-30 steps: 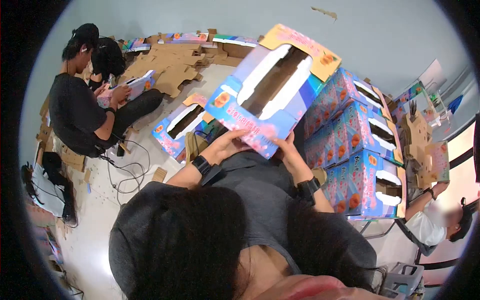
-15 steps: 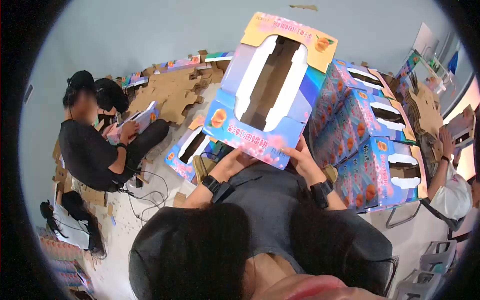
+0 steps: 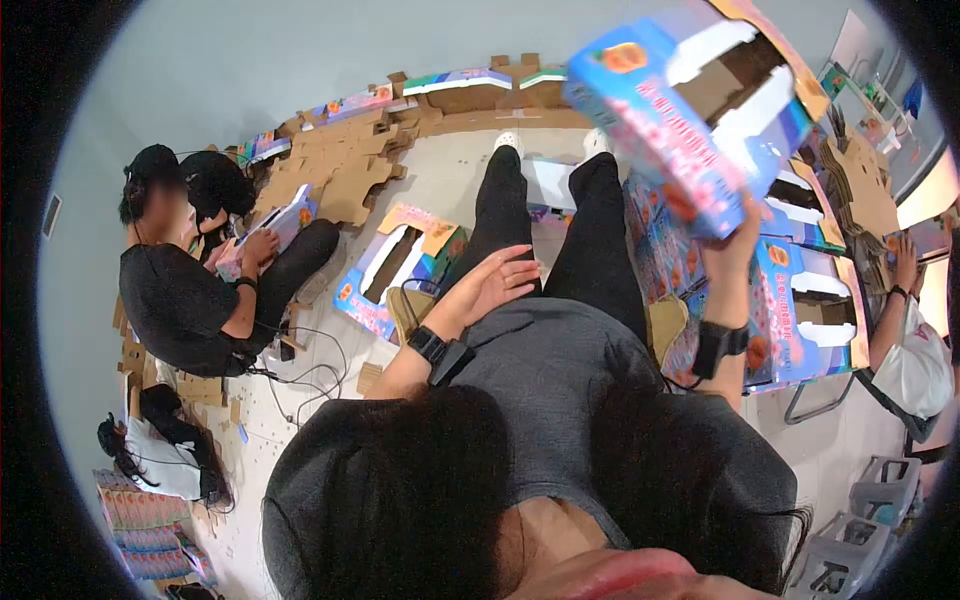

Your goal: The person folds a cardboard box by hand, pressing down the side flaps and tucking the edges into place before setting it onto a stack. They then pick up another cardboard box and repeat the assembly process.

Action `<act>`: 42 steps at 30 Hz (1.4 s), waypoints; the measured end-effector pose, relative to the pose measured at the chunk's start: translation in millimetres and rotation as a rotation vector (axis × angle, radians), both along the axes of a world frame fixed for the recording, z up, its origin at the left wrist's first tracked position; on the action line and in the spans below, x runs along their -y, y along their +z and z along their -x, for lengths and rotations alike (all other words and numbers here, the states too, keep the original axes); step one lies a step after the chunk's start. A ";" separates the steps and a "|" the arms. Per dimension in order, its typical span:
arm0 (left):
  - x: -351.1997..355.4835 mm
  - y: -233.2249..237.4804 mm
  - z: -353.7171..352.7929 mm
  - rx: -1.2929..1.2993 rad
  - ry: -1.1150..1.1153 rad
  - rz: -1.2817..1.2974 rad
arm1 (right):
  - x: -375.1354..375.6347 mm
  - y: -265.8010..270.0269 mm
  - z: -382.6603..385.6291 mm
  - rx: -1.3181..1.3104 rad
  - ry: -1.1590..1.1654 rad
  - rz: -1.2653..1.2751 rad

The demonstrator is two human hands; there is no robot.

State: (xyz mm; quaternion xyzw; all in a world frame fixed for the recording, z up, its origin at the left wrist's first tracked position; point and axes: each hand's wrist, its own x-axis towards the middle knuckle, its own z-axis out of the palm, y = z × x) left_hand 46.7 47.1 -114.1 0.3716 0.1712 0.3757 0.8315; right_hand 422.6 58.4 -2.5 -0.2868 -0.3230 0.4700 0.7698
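My right hand [image 3: 736, 240] grips the lower end of a printed fruit box [image 3: 680, 130], which is lifted, tilted and slightly blurred above the stacked boxes [image 3: 795, 300] on my right. The box has a cut-out opening in its top. Over my lap is my left hand [image 3: 500, 283], palm turned up, fingers apart, holding nothing. Another printed box [image 3: 425, 225] lies on the floor beside my left leg.
At the left a seated person [image 3: 180, 270] in black holds a printed carton [image 3: 285, 225]. Flattened cardboard [image 3: 330, 165] lies by the wall. At the right edge is another person's arm [image 3: 893, 300]; grey stools [image 3: 850, 540] stand lower right.
The box has moved from in front of me up and to the right, now held only in my right hand. My left hand has let go, and my legs have come into view.
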 end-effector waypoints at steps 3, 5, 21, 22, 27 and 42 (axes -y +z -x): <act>-3.0 0.3 -0.5 -0.019 0.040 0.092 | -1.1 40.1 -32.1 -0.037 -0.098 0.141; -4.2 3.8 -1.8 -0.022 0.058 0.148 | -16.3 39.6 -71.6 -0.028 -0.138 0.154; -6.7 1.7 0.5 0.039 0.072 0.226 | -55.0 2.7 -178.4 -0.128 -0.709 0.184; -6.5 1.4 0.9 0.037 0.072 0.230 | -55.7 1.7 -177.8 -0.168 -0.744 0.201; -7.2 1.2 -0.4 0.043 0.070 0.231 | -58.7 8.3 -157.4 -0.286 -0.811 0.183; -7.3 0.4 1.3 0.107 0.058 0.264 | -52.7 -11.1 -17.0 0.841 -1.215 -0.180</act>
